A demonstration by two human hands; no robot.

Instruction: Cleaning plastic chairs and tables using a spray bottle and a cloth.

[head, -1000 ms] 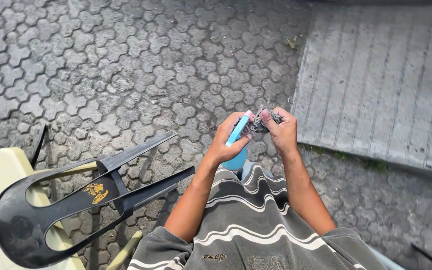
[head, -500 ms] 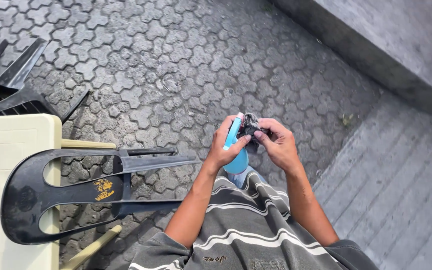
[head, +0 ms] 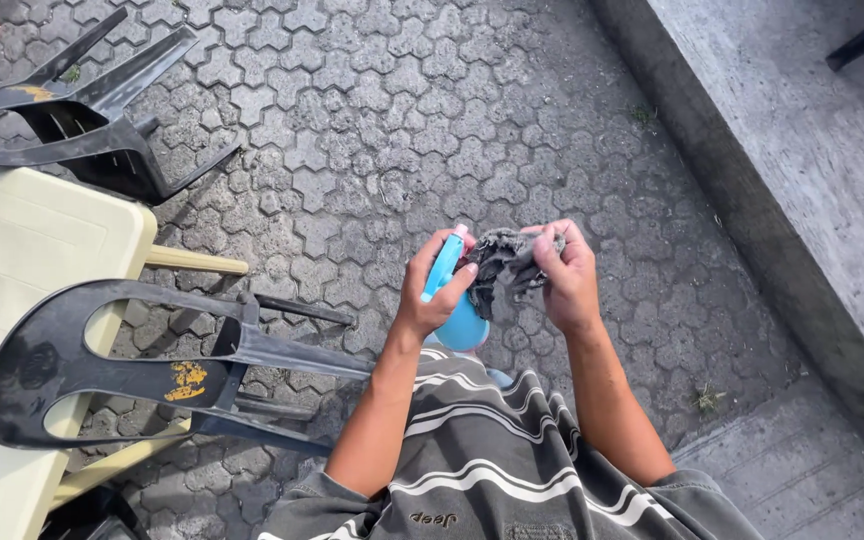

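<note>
1. My left hand [head: 434, 290] grips a blue spray bottle [head: 455, 300], fingers wrapped round it, held above the paving.
2. My right hand [head: 564, 272] pinches a dark rag [head: 500, 262] just beside the bottle's top.
3. Left: black plastic chair [head: 152, 350] lying on a cream tabletop [head: 22, 240].
4. Far right: concrete ledge [head: 782, 170].

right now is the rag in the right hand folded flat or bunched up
Bunched up: the grey rag hangs crumpled from the right hand, beside the blue spray bottle.
</note>
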